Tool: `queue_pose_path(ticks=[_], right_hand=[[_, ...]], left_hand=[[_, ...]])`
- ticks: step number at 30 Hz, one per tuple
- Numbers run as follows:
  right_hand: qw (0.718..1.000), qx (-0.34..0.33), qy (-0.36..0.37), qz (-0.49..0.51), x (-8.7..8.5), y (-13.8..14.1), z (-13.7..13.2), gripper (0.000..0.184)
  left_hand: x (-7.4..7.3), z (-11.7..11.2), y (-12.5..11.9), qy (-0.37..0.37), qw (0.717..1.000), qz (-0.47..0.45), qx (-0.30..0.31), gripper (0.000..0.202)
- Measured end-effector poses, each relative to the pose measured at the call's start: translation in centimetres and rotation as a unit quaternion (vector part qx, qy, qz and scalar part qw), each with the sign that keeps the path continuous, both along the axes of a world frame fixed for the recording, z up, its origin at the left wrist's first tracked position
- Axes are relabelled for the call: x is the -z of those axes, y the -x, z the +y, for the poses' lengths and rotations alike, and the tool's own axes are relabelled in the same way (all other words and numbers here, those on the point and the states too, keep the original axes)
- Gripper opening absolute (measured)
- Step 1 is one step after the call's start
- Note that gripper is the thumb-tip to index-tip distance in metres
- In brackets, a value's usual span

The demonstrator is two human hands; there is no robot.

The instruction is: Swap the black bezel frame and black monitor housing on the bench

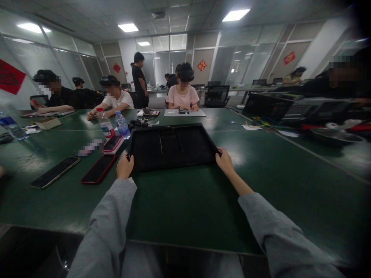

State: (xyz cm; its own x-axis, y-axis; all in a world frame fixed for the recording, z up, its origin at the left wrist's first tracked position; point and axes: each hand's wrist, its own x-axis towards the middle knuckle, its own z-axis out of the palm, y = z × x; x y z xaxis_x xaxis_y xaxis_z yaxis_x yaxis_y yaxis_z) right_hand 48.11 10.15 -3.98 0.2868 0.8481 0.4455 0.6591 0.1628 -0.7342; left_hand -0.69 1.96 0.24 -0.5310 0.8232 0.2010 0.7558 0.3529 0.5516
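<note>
two grips | left hand (125, 167) curled on black panel (173, 148), left edge | right hand (224, 159), right edge

Head-worn view, forward and down across the green table (185, 208).

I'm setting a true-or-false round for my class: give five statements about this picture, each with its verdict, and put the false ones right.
1. The left hand holds the left side of the black rimmed panel. True.
2. The right hand rests on a phone. False: it holds the panel's right side.
3. The red-capped bottle stands left of the blue-capped bottle. True.
4. The leftmost phone lies right of the panel. False: it lies to the panel's left.
5. The person seated straight beyond the panel wears a pink top. True.
</note>
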Motion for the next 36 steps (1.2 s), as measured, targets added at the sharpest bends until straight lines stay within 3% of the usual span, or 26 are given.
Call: queue_pose_path(ticks=[12,27,36], right_hand=[[0.995,0.062,0.041,-0.072,-0.4,0.5,-0.7,0.044],[0.983,0.089,0.089,-0.134,-1.6,1.8,-1.9,0.044],[0.981,0.091,0.063,-0.160,-1.2,1.6,-1.7,0.042]], left_hand=[[-0.2,-0.2,-0.1,0.005,1.000,0.009,-0.012,0.049],[-0.2,-0.6,-0.7,0.001,1.000,0.010,-0.013,0.047],[0.0,-0.3,-0.4,0.015,1.000,0.010,-0.015,0.050]])
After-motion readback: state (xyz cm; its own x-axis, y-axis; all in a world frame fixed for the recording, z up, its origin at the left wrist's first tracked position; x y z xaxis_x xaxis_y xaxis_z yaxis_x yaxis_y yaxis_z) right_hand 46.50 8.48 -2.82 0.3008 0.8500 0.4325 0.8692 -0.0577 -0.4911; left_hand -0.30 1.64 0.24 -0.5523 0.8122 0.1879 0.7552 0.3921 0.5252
